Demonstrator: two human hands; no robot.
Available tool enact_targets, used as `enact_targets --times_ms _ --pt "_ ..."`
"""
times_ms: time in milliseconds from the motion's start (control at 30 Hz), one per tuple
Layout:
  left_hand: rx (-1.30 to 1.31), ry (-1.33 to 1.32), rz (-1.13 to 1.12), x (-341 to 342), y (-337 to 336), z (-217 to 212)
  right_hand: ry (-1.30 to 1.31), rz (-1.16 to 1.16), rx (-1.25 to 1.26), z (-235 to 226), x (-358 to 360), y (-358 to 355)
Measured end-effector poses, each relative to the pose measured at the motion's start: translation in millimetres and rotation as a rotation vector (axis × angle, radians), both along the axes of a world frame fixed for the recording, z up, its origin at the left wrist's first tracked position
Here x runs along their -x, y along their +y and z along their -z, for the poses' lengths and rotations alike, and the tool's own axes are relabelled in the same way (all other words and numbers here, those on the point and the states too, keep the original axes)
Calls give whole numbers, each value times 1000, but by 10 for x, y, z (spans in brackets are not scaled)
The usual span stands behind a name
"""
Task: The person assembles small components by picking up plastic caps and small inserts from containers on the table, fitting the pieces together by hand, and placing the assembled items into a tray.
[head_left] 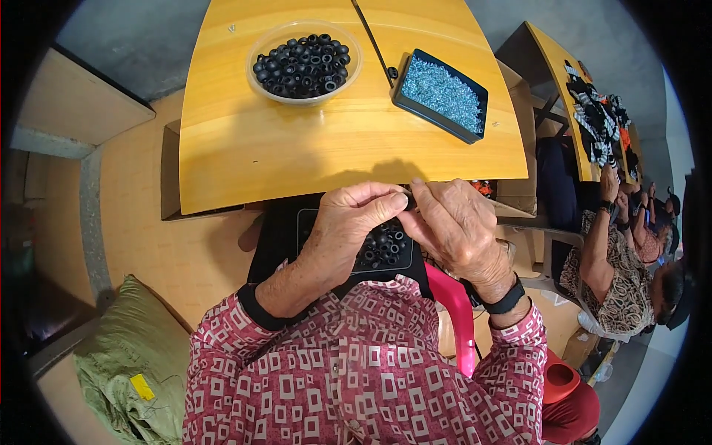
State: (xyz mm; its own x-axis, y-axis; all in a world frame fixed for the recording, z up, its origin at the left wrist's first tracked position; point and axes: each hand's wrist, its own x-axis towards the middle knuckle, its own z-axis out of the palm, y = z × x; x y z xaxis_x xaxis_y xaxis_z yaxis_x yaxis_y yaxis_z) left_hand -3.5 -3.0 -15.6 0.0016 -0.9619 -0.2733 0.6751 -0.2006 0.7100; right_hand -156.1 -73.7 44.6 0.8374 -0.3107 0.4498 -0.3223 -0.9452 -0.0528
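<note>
My left hand (347,222) and my right hand (458,226) meet just below the table's near edge, fingertips pinched together. Between them is a small black part (409,200), mostly hidden by the fingers, so its exact shape cannot be told. On my lap, under the hands, lies a dark tray (302,220) with several black hollow round parts (384,248) in it. On the table a clear plastic bowl (356,55) is heaped with similar black parts. To its right, a black rectangular tray (437,127) holds many tiny clear bluish pieces (443,90).
The yellow wooden table (297,159) spans the front, with a cardboard box (519,200) at its right side. A green sack (130,356) lies on the floor at left. Beyond a pink chair part (456,311), other people (612,274) sit at a second table (556,74).
</note>
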Motion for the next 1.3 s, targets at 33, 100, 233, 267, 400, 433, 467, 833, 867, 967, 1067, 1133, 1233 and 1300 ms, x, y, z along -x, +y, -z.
enact_targets --times_ms 33,100,233,267,400,433,467,833,867,967,1067,1133,1233,1300 --pt "0 16 7 1 1 -5 0 0 1 9 3 -12" --pt "1 33 13 -2 2 -6 -22 -18 -7 25 16 -41" --pt "4 69 29 -20 -2 5 -67 -22 -60 70 -14 -56" --pt "8 78 38 -26 -3 5 -81 -17 -56 79 -20 -53" --pt "7 108 53 -58 -17 1 -126 -18 -110 142 -29 -50" --pt "18 42 97 -103 -34 -1 -127 -16 -109 141 -29 -44" --pt "29 -24 140 -127 -47 -11 -108 4 -81 137 -24 -29" --pt "74 -104 -11 -43 -41 -17 -28 64 -152 60 -75 9" --pt "72 -105 -7 -46 -46 -34 -29 81 -136 30 -84 6" --pt "92 -131 -43 -44 -44 -41 1 108 -87 -13 -99 16" --pt "85 -92 -35 -30 -42 -15 74 101 -30 -23 -90 4" --pt "84 -84 7 -69 -45 4 115 81 -5 -22 -79 -6" --pt "82 -127 46 -95 -44 -73 94 36 51 -34 -47 -50" --pt "85 -177 40 -109 -47 -104 144 11 26 -46 -1 -75"
